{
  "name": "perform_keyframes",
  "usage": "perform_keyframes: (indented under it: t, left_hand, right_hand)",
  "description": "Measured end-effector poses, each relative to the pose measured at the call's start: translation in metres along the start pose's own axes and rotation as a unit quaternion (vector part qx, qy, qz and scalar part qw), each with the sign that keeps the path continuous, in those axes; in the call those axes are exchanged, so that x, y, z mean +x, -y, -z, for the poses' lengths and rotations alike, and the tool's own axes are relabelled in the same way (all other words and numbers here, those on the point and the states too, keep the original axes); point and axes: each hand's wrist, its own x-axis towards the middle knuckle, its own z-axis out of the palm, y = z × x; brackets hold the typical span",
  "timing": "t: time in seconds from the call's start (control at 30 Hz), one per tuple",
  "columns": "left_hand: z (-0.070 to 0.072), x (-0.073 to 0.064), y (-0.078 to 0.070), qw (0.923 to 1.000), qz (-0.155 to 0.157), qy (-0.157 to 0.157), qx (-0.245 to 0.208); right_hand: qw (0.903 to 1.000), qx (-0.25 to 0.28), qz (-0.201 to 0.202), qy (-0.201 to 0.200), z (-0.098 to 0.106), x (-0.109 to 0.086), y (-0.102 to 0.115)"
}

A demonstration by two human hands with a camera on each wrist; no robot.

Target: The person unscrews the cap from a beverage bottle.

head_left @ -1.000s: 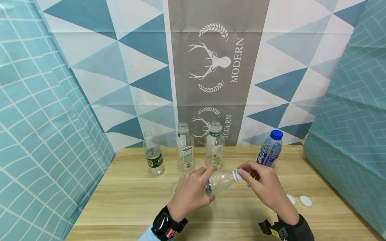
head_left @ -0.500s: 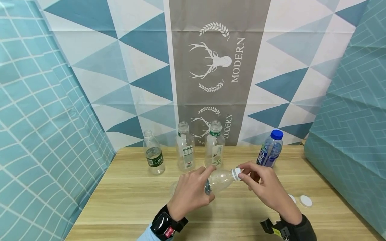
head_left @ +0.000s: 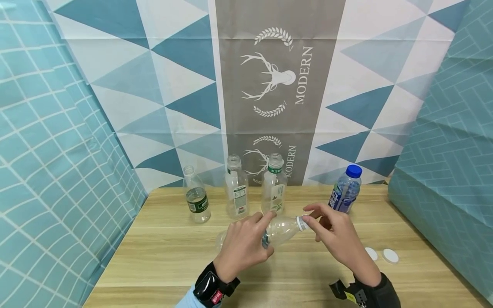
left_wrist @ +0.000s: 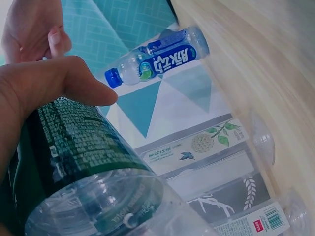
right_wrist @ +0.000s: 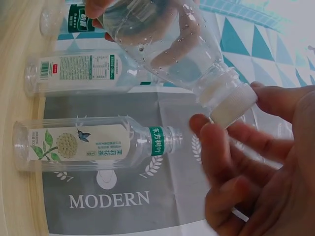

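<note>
Left hand (head_left: pixel 245 243): gripping clear bottle (head_left: pixel 283 230); right hand (head_left: pixel 334 231): pinching white cap (right_wrist: pixel 234 105); I want steady neck, square cap, light squeeze

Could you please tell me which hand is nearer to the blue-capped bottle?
Right. The right hand is just in front of the blue-capped bottle, pinching a white cap; the left hand is farther away, to the left, around the held bottle.

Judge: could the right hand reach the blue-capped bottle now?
Probably yes: the blue-capped bottle stands beyond the right hand, nothing visible between, though that hand pinches a white cap.
</note>
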Motion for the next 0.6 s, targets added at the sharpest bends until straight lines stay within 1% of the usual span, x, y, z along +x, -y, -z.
perform_keyframes:
  t: [0.07, 0.13, 0.2, 0.23, 0.37, 0.43, 0.5, 0.6]
  left_hand:
    - [0.000, 0.000, 0.000, 1.0000, -0.003, -0.006, 0.004]
    - [0.001, 0.000, -0.001, 0.9999, -0.006, -0.010, 0.003]
    - [0.001, 0.000, -0.001, 0.9999, -0.008, -0.010, 0.000]
    - [0.001, 0.000, -0.001, 0.9999, -0.009, -0.009, -0.002]
    - [0.002, 0.000, -0.001, 0.9996, -0.002, 0.008, -0.027]
    - [0.002, 0.000, -0.001, 0.9988, 0.005, 0.017, -0.045]
    - [0.002, 0.000, -0.001, 0.9976, 0.011, 0.024, -0.063]
    - [0.002, 0.000, -0.001, 0.9965, 0.018, 0.028, -0.076]
  right_hand:
    - [0.9994, -0.001, -0.034, 0.009, 0.000, 0.000, 0.001]
    - [0.9984, -0.001, -0.054, 0.020, 0.001, 0.001, 0.001]
    - [0.9981, 0.002, -0.056, 0.026, 0.002, 0.001, 0.000]
    - [0.9982, 0.008, -0.051, 0.029, 0.002, 0.001, 0.000]
    - [0.9992, 0.020, -0.007, 0.034, 0.006, -0.002, -0.002]
    - [0.9987, 0.026, 0.024, 0.037, 0.008, -0.003, -0.002]
    - [0.9972, 0.028, 0.058, 0.037, 0.010, -0.003, -0.002]
    - [0.9939, 0.032, 0.101, 0.032, 0.012, -0.004, -0.001]
